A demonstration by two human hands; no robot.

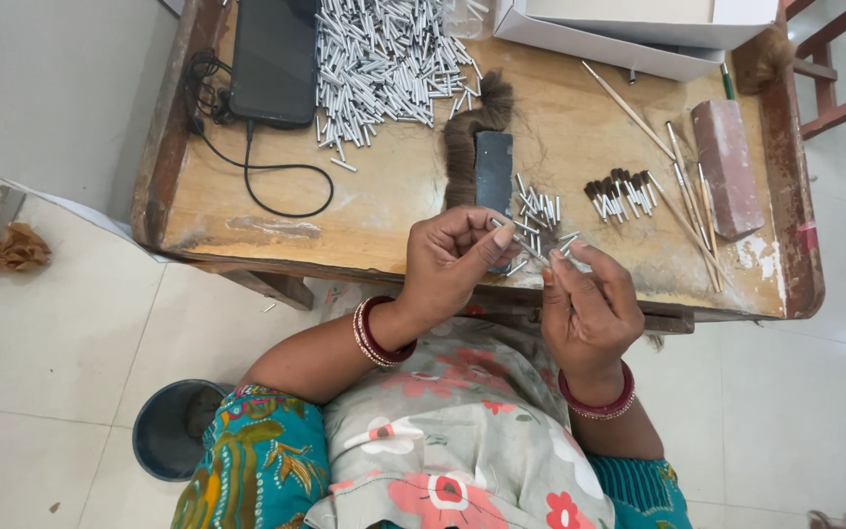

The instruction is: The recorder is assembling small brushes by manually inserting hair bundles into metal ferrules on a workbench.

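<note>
Fingers: left hand point(457, 257) thumb and forefinger pressed together, pinching a small metal tube point(524, 249); right hand point(585, 304) fingertips also pinched on something thin at the same spot, can't tell what.
Hands: both at frame centre, over the near edge of the wooden table point(384, 196), fingertips almost touching.
Tube in hand: centre of frame, just above the gap between the hands.
Loose tubes: small scatter point(538, 211) on the table right behind the hands; big pile point(384, 59) at top centre.
Hair: brown tuft point(467, 137) lying beside a dark flat block point(493, 171), centre of table.
Finished tips: row of tubes with dark hair in them point(621, 192), right of centre.
Right side: thin sticks point(682, 186), reddish block point(727, 167).
Top: white box point(638, 29) upper right; black phone point(273, 59) with cable point(276, 186) upper left.
Floor: dark bucket point(173, 431) lower left.
</note>
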